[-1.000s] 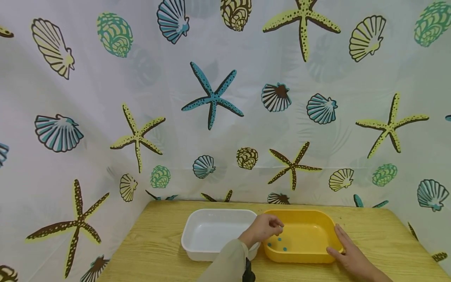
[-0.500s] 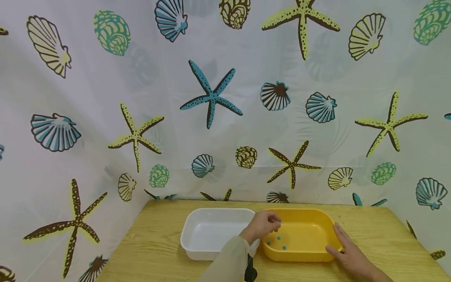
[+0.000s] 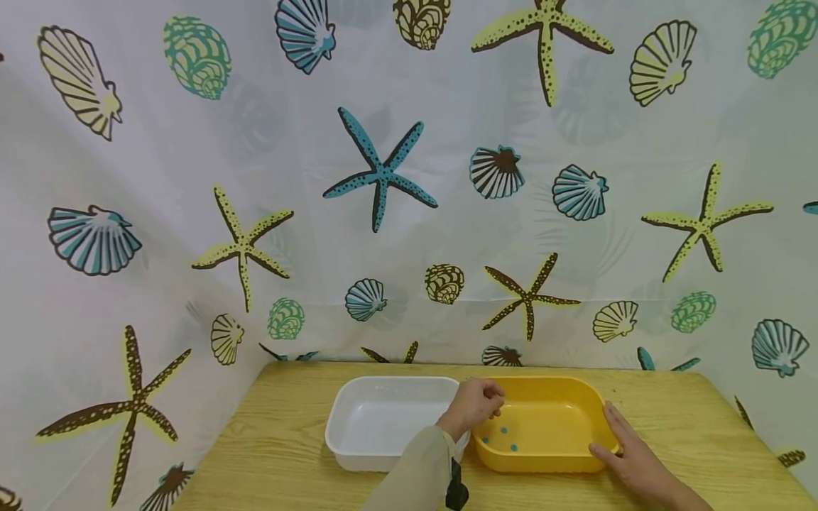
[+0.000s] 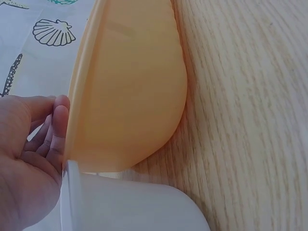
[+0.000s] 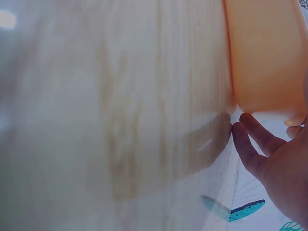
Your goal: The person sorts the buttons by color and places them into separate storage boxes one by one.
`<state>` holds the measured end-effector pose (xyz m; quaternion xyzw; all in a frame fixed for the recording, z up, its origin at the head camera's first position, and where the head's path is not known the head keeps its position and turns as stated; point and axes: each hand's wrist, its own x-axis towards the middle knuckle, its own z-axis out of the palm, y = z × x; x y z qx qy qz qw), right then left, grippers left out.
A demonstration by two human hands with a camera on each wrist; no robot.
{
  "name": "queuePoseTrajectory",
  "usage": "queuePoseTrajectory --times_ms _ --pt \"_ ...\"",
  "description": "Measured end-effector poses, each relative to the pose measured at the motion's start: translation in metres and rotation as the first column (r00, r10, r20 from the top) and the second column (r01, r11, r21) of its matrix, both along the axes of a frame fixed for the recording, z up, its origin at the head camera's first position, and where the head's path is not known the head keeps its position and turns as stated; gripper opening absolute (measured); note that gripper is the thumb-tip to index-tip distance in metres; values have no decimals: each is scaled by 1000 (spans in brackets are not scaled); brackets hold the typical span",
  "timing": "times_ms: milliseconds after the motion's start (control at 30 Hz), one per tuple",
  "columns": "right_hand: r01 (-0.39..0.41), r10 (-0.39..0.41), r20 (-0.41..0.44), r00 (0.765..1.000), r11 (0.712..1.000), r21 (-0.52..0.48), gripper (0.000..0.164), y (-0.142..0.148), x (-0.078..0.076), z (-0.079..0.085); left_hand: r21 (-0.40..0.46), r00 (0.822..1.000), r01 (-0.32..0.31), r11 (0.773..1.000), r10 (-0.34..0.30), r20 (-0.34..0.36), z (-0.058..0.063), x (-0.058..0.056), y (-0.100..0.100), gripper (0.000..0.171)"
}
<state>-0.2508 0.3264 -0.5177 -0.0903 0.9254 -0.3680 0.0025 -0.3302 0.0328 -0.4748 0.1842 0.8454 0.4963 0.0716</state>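
Observation:
My left hand (image 3: 473, 404) hovers over the left end of a yellow basin (image 3: 543, 465), thumb and fingertips drawn together. In the left wrist view the bent fingers (image 4: 60, 120) lie past the basin's rim. A tiny greyish piece seems pinched at their tips, too small to make out. Several small blue pieces (image 3: 514, 448) lie on the basin floor, below that hand. At the opposite end, my right hand (image 3: 635, 461) rests against the basin's corner, its thumb at the rim and its fairly straight fingers (image 5: 248, 149) along the outer wall.
A white basin (image 3: 367, 461) stands close to the left of the yellow one, partly covered by my left forearm. Both sit on a wooden table (image 3: 275, 433). A white curtain (image 3: 383, 262) printed with shells and starfish closes off the back and sides.
The whole scene shifts slightly left and up in the head view. My left hand stays over the yellow basin's left end, and my right hand keeps its place at the corner.

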Motion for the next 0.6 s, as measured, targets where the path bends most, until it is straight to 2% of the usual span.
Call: queuePoseTrajectory --times_ms 267,400,600 --pt "-5 5 6 1000 1000 -3 84 -2 -1 1 39 998 -49 998 48 38 3 2 -3 16" --pt "0 0 15 1000 1000 -3 85 -2 -1 3 55 1000 -19 998 19 5 5 5 -8 13" --pt "-7 7 0 1000 1000 9 84 -2 1 3 55 999 48 997 -47 -20 9 15 -21 12"
